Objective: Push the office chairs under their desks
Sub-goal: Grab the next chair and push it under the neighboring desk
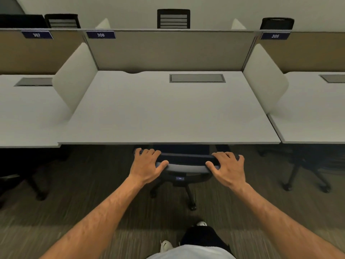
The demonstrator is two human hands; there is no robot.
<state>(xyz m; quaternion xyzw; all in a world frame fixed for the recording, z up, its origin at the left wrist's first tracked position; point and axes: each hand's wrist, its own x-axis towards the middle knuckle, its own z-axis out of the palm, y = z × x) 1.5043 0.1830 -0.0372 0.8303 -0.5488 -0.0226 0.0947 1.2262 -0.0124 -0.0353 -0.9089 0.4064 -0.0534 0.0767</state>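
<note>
A dark blue office chair stands at the front edge of the white desk marked 306, its seat hidden under the desktop. Only the top of its backrest and part of its wheeled base show. My left hand grips the left end of the backrest top, fingers over the far side and thumb on the near side. My right hand holds the right end the same way.
Neighbouring desks 307 and 305 sit left and right, each with a black chair tucked beneath. White dividers separate the desks. More chairs show behind the back panel. Striped carpet and my feet are below.
</note>
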